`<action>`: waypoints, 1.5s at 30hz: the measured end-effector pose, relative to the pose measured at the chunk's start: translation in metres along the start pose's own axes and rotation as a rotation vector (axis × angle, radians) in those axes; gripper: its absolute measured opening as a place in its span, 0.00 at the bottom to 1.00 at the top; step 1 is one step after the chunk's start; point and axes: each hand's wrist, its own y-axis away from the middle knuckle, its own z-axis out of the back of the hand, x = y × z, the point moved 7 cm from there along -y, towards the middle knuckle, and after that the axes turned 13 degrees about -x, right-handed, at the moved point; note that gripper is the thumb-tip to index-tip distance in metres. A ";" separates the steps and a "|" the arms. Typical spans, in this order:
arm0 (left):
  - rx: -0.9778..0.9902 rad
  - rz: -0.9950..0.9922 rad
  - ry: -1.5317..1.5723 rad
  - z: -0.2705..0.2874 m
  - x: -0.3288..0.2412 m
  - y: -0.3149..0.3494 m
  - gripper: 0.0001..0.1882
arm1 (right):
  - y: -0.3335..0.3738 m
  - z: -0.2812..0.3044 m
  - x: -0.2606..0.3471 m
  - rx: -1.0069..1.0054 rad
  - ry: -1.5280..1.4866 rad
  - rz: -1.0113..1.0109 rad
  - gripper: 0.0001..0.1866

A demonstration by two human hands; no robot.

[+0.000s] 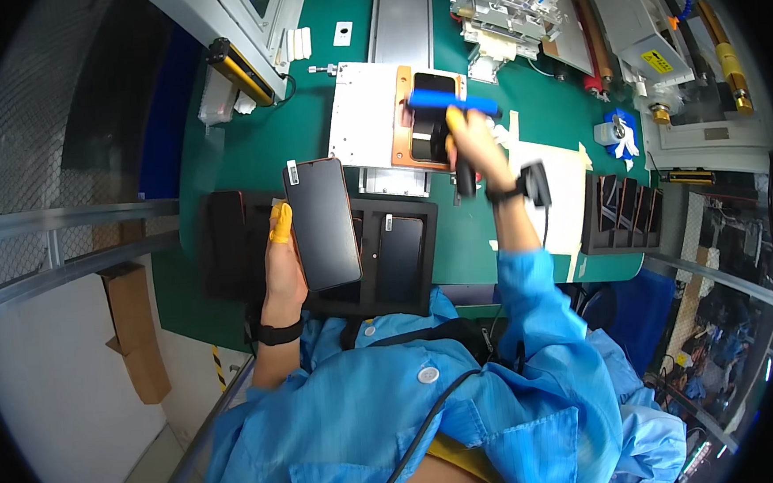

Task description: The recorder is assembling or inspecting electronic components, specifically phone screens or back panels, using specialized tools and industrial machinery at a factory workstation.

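Observation:
A dark smartphone [326,232] with a small white tab at its top corner is in my left hand [284,270], gripped by its edges above the black tray [433,243]. Yellow covers show on fingers of both hands. My right hand [480,147] is closed round the dark handle of a blue roller [453,102]. The roller lies across a dark phone-shaped panel [427,131] set in an orange frame [403,121] on a white fixture plate [363,119]. Whether it presses on the panel I cannot tell.
Another tabbed phone [401,249] lies in the tray near my body. A black rack of dark panels [628,205] stands at the right, beside a taped cream sheet [547,192]. Metal machinery [510,21] fills the back right; a white post [214,31] rises at the left.

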 end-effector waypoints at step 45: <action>0.299 0.118 -0.207 -0.106 0.024 0.056 0.24 | 0.158 0.069 -0.112 -0.367 -0.399 -0.183 0.14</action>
